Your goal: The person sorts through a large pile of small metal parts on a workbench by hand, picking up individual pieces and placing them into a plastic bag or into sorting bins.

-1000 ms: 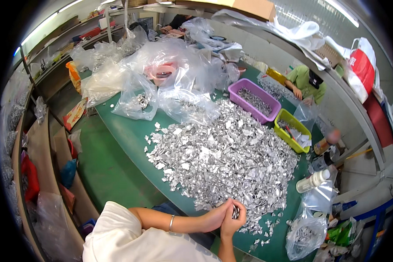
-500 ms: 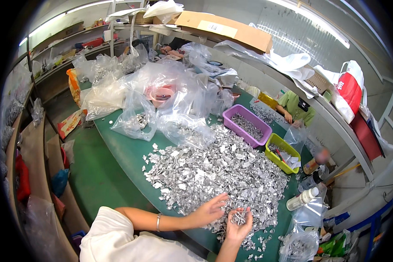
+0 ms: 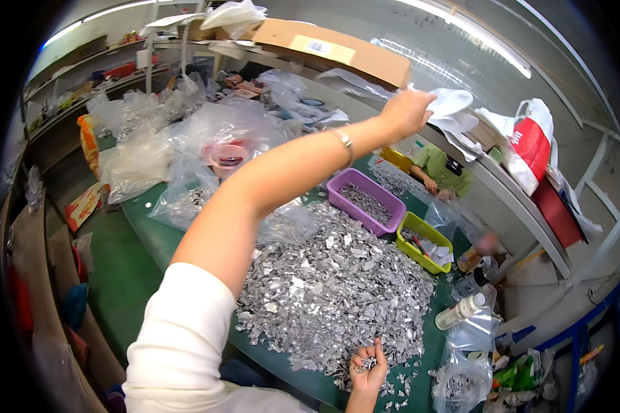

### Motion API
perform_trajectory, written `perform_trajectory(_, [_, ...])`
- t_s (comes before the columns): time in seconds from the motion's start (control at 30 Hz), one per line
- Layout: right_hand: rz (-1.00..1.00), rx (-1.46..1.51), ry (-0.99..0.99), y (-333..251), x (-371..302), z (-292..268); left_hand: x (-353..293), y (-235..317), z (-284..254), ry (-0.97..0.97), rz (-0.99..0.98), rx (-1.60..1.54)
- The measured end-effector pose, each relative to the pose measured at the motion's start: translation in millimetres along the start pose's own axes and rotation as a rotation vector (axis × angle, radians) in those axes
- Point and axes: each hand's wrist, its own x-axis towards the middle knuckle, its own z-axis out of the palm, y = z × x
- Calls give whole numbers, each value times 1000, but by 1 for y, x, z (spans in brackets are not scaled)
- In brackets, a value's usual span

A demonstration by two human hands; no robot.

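Observation:
My left hand (image 3: pixel 408 115) is raised high across the table to the shelf, its fingers curled in beside white plastic sheeting (image 3: pixel 453 102). Whether it pinches the sheeting or something else is hidden. Low at the near edge of the heap, my right hand (image 3: pixel 369 370) is half closed, palm up, around a few small silvery metal pieces (image 3: pixel 366 363). A broad heap of similar flat metal pieces (image 3: pixel 337 289) spreads over the green table (image 3: pixel 148 220). My left forearm passes over clear plastic bags (image 3: pixel 176 199) and hides part of them.
Behind the heap stand a purple basket (image 3: pixel 332 184) and a yellow-green basket (image 3: pixel 401 242). A white bottle (image 3: pixel 460 311) stands to the right, by a bag of pieces (image 3: pixel 455 389). A long cardboard box (image 3: pixel 331 48) lies on the overhead shelf. Beyond sits a person in green (image 3: pixel 439 168).
My left hand has swung up from above the heap to the shelf. My right hand stays low, its fingers more closed around the metal pieces. The view has shifted slightly.

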Motion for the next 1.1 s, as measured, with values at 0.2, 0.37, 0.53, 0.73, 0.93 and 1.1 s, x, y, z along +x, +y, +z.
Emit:
perform_trajectory(0.2, [47,-25,-53,-21,-10,-23,48,-28,65,-226,-2,260])
perform_trajectory(0.37, [65,-8,22,-25,-18,-16,67,-39,81,-344,88,339])
perform_trajectory(0.53, [61,-56,-18,-20,-11,-16,71,-75,94,-87,24,314])
perform_trajectory(0.73, [38,-54,-6,-22,-10,-21,78,-80,107,108,102,294])
perform_trajectory(0.93, [48,-31,-43,-21,-9,-28,86,-64,82,365,358,182])
perform_trajectory(1.1, [61,-28,-31,-19,-11,-27,90,-58,68,191,122,167])
